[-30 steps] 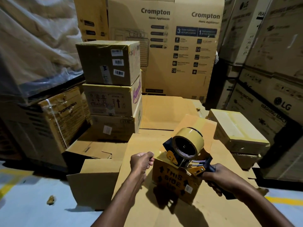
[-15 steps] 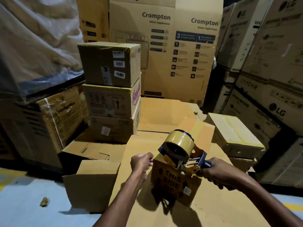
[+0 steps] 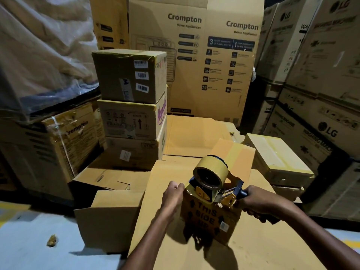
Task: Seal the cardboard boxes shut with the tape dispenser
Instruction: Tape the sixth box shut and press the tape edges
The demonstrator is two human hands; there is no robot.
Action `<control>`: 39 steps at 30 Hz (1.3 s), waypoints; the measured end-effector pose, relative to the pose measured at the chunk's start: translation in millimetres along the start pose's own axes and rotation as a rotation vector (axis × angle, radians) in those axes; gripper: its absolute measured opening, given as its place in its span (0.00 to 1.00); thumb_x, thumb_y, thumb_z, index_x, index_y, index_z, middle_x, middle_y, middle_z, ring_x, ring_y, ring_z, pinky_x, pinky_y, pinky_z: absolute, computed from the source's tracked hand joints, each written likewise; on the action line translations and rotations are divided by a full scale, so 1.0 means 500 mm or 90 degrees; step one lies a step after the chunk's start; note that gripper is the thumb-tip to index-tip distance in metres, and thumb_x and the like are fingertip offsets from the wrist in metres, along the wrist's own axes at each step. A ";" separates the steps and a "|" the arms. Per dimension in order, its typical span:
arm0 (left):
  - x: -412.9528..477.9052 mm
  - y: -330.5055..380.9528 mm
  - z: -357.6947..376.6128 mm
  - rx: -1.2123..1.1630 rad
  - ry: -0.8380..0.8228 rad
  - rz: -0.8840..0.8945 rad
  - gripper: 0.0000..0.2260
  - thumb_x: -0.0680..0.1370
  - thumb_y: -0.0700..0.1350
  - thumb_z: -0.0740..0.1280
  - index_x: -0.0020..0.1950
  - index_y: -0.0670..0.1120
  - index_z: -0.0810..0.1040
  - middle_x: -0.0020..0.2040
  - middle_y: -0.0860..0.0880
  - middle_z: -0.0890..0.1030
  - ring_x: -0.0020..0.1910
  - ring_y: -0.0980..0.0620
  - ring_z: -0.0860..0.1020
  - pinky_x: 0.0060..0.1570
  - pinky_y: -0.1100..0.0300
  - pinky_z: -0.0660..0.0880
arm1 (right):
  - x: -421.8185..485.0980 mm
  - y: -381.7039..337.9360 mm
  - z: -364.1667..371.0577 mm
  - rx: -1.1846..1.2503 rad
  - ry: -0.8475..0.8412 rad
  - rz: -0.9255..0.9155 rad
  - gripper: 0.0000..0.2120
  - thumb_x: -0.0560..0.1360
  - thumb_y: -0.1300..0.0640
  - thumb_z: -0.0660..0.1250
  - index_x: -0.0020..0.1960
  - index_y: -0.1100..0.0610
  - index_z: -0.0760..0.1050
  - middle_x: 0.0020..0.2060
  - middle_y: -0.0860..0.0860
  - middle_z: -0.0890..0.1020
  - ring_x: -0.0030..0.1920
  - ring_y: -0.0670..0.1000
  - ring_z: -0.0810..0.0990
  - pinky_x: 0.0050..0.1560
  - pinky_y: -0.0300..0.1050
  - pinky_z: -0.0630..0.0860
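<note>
A small cardboard box (image 3: pixel 208 219) printed "THIS SIDE UP" stands on a flattened cardboard sheet (image 3: pixel 194 254) in front of me. On its top near edge sits a tape dispenser (image 3: pixel 212 182) with a yellowish tape roll. My right hand (image 3: pixel 259 203) grips the dispenser's dark handle at the box's right. My left hand (image 3: pixel 173 195) is curled against the box's upper left corner, fingers at the edge beside the dispenser; whether they pinch the tape end is hidden.
A stack of three taped boxes (image 3: pixel 132 110) stands at the left back. An open box (image 3: pixel 109 215) lies at my left, a flat yellow box (image 3: pixel 276 158) at the right. Tall Crompton (image 3: pixel 194 55) and LG cartons (image 3: pixel 315 114) wall the space.
The dispenser has slid leftward along the box top, toward my left hand, and my right hand followed it. My left hand stays at the box's left corner.
</note>
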State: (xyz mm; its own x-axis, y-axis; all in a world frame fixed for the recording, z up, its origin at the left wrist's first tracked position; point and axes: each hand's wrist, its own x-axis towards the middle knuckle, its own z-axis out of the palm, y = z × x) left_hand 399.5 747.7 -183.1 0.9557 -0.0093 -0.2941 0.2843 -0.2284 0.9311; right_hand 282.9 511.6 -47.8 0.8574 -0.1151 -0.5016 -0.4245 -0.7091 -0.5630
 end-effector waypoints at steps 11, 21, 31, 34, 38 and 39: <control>-0.021 -0.002 -0.007 -0.108 0.100 0.131 0.10 0.79 0.54 0.71 0.43 0.48 0.81 0.38 0.48 0.82 0.35 0.51 0.76 0.36 0.58 0.70 | -0.007 -0.019 -0.003 -0.019 -0.032 0.015 0.10 0.78 0.54 0.72 0.44 0.60 0.77 0.30 0.51 0.74 0.26 0.49 0.71 0.29 0.43 0.72; -0.017 -0.008 0.001 -0.217 0.075 0.036 0.07 0.74 0.46 0.79 0.40 0.43 0.86 0.38 0.50 0.86 0.38 0.54 0.81 0.31 0.67 0.74 | -0.007 -0.023 0.014 -0.039 -0.015 -0.002 0.12 0.79 0.50 0.71 0.45 0.58 0.78 0.34 0.53 0.74 0.30 0.49 0.71 0.29 0.43 0.70; -0.040 0.003 0.026 -0.226 0.148 0.022 0.07 0.72 0.44 0.79 0.37 0.43 0.86 0.40 0.49 0.87 0.43 0.49 0.82 0.43 0.59 0.76 | -0.009 0.039 0.029 0.029 -0.016 -0.074 0.19 0.77 0.44 0.72 0.50 0.61 0.79 0.32 0.53 0.73 0.28 0.49 0.69 0.29 0.44 0.69; -0.042 0.011 0.034 -0.238 0.172 -0.001 0.07 0.72 0.44 0.79 0.40 0.43 0.85 0.41 0.49 0.87 0.44 0.50 0.83 0.40 0.62 0.73 | -0.019 0.065 0.024 0.047 -0.013 -0.081 0.19 0.77 0.43 0.72 0.47 0.60 0.79 0.32 0.52 0.74 0.28 0.49 0.70 0.30 0.45 0.70; -0.047 0.015 0.045 -0.255 0.192 -0.012 0.07 0.72 0.44 0.80 0.41 0.43 0.84 0.41 0.48 0.86 0.43 0.50 0.82 0.39 0.63 0.72 | -0.059 0.130 0.003 0.038 0.005 -0.060 0.14 0.77 0.48 0.71 0.42 0.58 0.75 0.30 0.52 0.73 0.27 0.50 0.69 0.29 0.45 0.69; -0.048 0.013 0.045 -0.252 0.198 -0.008 0.08 0.73 0.45 0.79 0.40 0.43 0.84 0.40 0.48 0.85 0.41 0.50 0.81 0.38 0.63 0.72 | -0.068 0.149 0.001 0.041 0.004 -0.054 0.13 0.78 0.50 0.71 0.42 0.58 0.75 0.30 0.52 0.73 0.26 0.49 0.68 0.29 0.44 0.69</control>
State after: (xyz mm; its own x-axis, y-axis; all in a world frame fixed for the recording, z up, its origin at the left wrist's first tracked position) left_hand 376.9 724.3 -174.7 0.9125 0.2950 -0.2833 0.2447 0.1612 0.9561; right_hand 221.9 463.0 -72.6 0.8927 -0.0615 -0.4465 -0.3683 -0.6706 -0.6440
